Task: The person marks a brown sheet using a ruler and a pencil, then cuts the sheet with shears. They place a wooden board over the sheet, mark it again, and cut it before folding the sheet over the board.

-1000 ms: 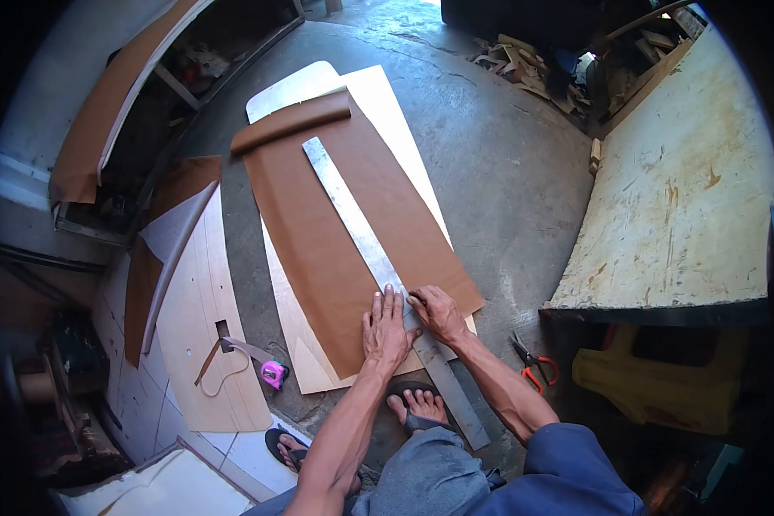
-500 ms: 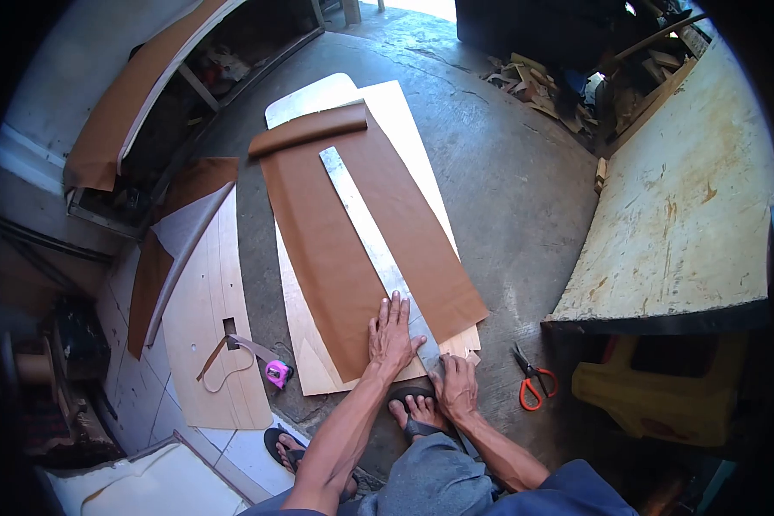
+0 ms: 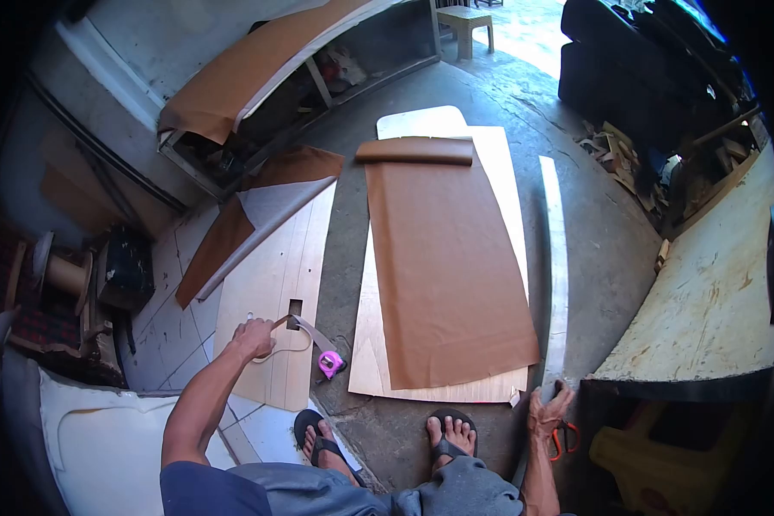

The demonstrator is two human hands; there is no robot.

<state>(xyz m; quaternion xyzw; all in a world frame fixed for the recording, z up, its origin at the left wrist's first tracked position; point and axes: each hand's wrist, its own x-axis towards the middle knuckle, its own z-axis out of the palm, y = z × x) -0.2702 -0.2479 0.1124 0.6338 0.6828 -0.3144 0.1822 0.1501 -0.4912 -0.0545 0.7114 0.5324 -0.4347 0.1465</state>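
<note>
My left hand (image 3: pixel 253 339) is at a brown strip (image 3: pixel 280 322) on the light wooden panel (image 3: pixel 271 365), its fingers closed round the strip's end. A pink tape measure (image 3: pixel 330 363) lies just right of that panel. My right hand (image 3: pixel 550 407) grips the near end of a long metal ruler (image 3: pixel 556 258), which is right of the boards. Brown sheet material (image 3: pixel 447 267), rolled at its far end, covers much of a pale board (image 3: pixel 368 361). Orange-handled scissors (image 3: pixel 566 439) lie partly hidden beside my right wrist.
Folded brown material (image 3: pixel 224 249) rests on the left panel. A large pale board (image 3: pixel 705 284) stands at the right, with wood scraps (image 3: pixel 619 163) behind it. A stool (image 3: pixel 465 24) is at the far end, and a white padded piece (image 3: pixel 103 430) is at the near left.
The metal ruler has moved off the brown sheet to its right, with my right hand. My left hand has left the ruler and gone left to the strip. The view has shifted left.
</note>
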